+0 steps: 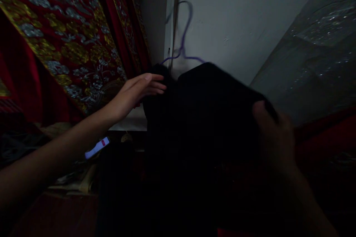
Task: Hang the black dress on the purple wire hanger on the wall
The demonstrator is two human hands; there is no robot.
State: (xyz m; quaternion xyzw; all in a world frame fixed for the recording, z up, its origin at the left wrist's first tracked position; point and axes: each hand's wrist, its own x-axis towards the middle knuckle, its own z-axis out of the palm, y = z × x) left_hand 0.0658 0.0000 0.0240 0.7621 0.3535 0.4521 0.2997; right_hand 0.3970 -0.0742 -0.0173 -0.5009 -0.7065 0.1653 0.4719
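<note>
A black garment (194,118) hangs on a thin purple wire hanger (185,37) in front of a white wall. My left hand (136,92) reaches in from the left with fingers stretched flat, its tips touching the garment's left shoulder. My right hand (274,133) is in shadow at the garment's right shoulder, fingers curled round the dark cloth.
Red cloth with gold and silver embroidery (63,33) hangs at the left. A garment in clear shiny plastic (314,55) hangs at the right. A small white tag with a pink mark (97,148) lies lower left among dim clutter.
</note>
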